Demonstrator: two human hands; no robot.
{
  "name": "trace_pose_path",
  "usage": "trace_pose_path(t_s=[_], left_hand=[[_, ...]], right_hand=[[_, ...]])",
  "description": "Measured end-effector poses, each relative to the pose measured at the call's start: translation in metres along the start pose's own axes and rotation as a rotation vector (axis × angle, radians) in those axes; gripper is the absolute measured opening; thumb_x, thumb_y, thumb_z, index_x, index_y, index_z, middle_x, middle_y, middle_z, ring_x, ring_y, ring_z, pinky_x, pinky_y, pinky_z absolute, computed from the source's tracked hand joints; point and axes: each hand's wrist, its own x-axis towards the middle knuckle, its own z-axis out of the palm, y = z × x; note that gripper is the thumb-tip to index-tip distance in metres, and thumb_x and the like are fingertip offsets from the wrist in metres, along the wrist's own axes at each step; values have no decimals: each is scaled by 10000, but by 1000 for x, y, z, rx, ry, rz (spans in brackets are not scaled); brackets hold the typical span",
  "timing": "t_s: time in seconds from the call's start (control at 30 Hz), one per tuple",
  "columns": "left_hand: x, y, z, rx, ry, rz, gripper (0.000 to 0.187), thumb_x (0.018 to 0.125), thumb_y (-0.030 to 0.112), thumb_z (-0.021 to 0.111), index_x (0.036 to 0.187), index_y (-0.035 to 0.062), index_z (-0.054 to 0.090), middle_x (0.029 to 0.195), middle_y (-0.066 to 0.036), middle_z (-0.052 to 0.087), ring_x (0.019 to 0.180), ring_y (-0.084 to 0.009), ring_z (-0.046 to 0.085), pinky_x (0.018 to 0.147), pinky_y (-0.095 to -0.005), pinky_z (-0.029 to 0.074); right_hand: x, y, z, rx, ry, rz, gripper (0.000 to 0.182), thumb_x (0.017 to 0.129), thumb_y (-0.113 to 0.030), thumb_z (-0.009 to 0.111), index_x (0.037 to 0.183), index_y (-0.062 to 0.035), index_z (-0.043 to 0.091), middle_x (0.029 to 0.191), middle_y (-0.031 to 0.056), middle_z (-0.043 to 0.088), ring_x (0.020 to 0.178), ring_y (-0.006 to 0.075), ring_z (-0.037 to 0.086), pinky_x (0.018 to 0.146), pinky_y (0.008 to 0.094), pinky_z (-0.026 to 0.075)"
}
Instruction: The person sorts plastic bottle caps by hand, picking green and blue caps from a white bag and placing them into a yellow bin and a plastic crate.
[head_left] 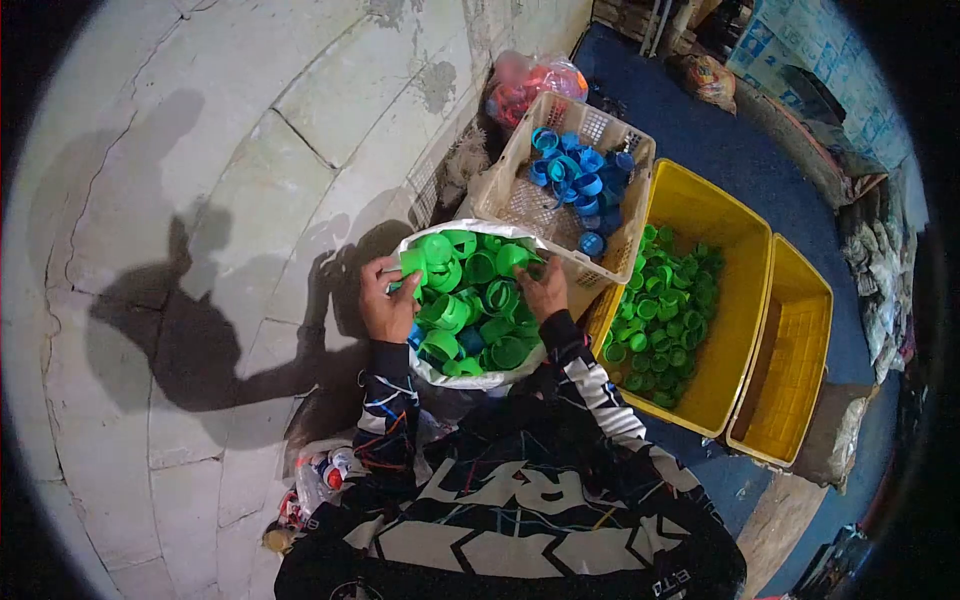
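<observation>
A white sack (408,243) stands open in front of me, heaped with green plastic caps (447,312) and a few blue ones among them. At the sack's left side, my left hand (386,302) pinches a light green cap (413,262) between thumb and fingers. My right hand (543,290) is over the right rim, its fingers closed on another green cap (511,258) at the top of the heap. Parts of its fingertips are hidden.
A cream crate (515,205) holding blue caps (575,170) sits beyond the sack. Right of it, a yellow bin (735,270) contains green caps, beside a second yellow bin (790,350). A wall (230,200) rises at left; a pink-filled bag (535,85) lies behind the crate.
</observation>
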Motion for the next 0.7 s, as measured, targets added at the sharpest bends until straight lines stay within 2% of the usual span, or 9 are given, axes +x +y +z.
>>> trace_pose_path(t_s=[0.1,0.2,0.23,0.37,0.47,0.5,0.6,0.63,0.7], left_hand=[[-3,1,-8,51,-14,22,398,801,76,719,1107,52,466,930,-114,602,529,-151,591,434,-242,468],[-6,-13,-13,-18,-16,64,344,810,68,709,1062,39,476,898,-109,607,568,-163,623,463,-257,506],[-11,-9,-11,-47,6,46,314,815,63,703,1047,28,494,876,-105,617,592,-163,635,479,-265,518],[-16,-26,-18,-62,-63,130,220,821,43,691,959,-2,527,851,-101,626,669,-163,660,533,-286,539],[-20,-31,-19,12,-56,203,222,808,30,708,928,11,522,923,-98,610,723,-188,670,630,-291,555],[-21,-27,-15,49,-67,243,214,802,31,716,925,4,543,929,-100,624,727,-183,669,641,-287,550],[-30,-5,7,168,-154,319,182,790,38,734,909,-9,605,929,-104,662,739,-167,666,663,-277,536],[-33,0,15,215,-206,314,164,789,42,736,899,-11,626,918,-105,671,742,-161,664,663,-273,532],[-39,4,42,226,-268,332,97,781,45,737,846,3,679,807,-116,674,713,-179,661,643,-282,516]], right_hand=[[5,5,19,129,56,104,524,745,-161,782,1131,29,484,936,177,658,745,259,661,642,358,529],[9,41,28,107,88,29,470,752,-127,777,1106,20,505,894,134,651,651,214,635,552,325,517],[-9,-23,18,358,-4,166,343,795,-111,745,1047,6,544,845,68,624,602,138,587,489,272,479],[-26,-46,-5,581,-259,226,146,854,-58,671,957,-4,582,834,3,594,573,88,543,475,238,440],[-41,-51,-22,308,-400,101,125,857,-44,659,962,-12,598,862,-1,602,617,106,575,550,257,478],[-48,-43,-25,198,-390,-15,128,839,-22,640,965,-28,624,909,42,640,719,197,631,663,328,514],[-64,-68,-42,-420,-290,-527,180,802,9,611,970,-46,642,960,99,653,857,306,632,757,384,517],[-74,-73,-45,-411,-212,-498,195,776,4,605,952,-64,654,974,129,640,910,357,594,787,406,503],[-87,-79,-58,-513,-93,-479,194,766,2,613,945,-63,647,952,122,636,877,348,590,764,404,496]])
